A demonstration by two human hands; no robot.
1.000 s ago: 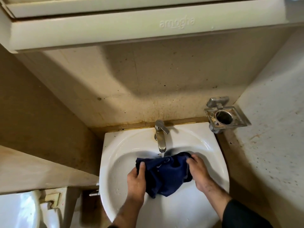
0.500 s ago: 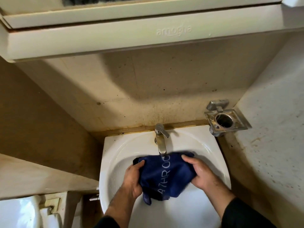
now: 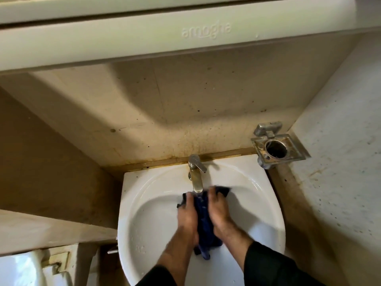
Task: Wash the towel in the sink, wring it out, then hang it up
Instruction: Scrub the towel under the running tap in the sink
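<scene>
A dark navy towel (image 3: pixel 204 221), wet and bunched into a narrow crumpled strip, is squeezed between the left hand (image 3: pixel 186 215) and right hand (image 3: pixel 218 211), both gripping it over the glossy white ceramic sink (image 3: pixel 148 213), just under the steel tap (image 3: pixel 195 176). Beyond, a square metal holder (image 3: pixel 276 147) is fixed to the stained wall.

There is one sink (image 3: pixel 268 234), one tap (image 3: pixel 195 176) and one blue towel (image 3: pixel 204 221). There are two hands, a left one (image 3: pixel 186 215) and a right one (image 3: pixel 218 211). There is one metal holder (image 3: pixel 276 148) on the wall and one shelf (image 3: pixel 144 40) above.
</scene>
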